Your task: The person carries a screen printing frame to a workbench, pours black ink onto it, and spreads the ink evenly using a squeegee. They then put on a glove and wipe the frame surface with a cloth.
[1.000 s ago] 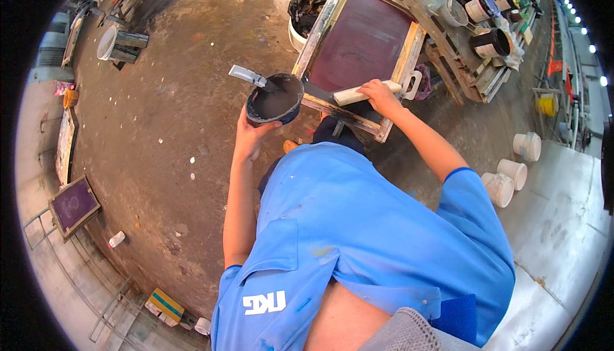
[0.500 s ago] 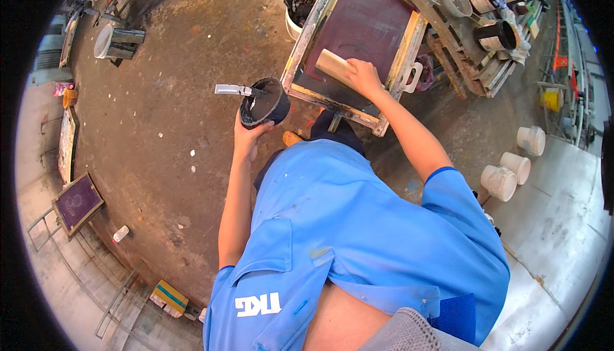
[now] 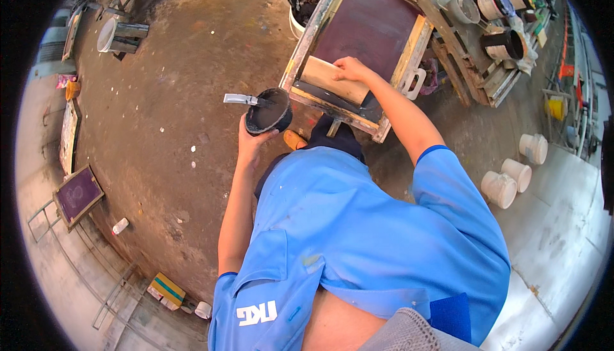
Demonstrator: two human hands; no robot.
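Observation:
My right hand (image 3: 353,69) grips the wooden handle of a squeegee (image 3: 331,82), tilted so that its broad face shows. The squeegee lies across the near end of a screen printing frame (image 3: 419,39), and its dark blade edge is toward me. Purple mesh (image 3: 371,21) fills the frame, with a darker band at the near end. To the left of the frame, my left hand (image 3: 251,141) is wrapped round a black tub (image 3: 267,128) of dark grey ink. A spatula (image 3: 240,99) leans in that tub, its pale handle sticking out left over the rim.
Behind the frame's left side stands a white bucket (image 3: 295,28) lined with a black bag. A wooden pallet (image 3: 464,63) with ink pots lies at the right. White buckets (image 3: 499,188) stand farther right; another purple screen (image 3: 78,196) leans at far left.
The squeegee has come nearer to me and tipped, showing more of its wooden face. My right hand moved with it. The tub in my left hand shifted slightly right and nearer.

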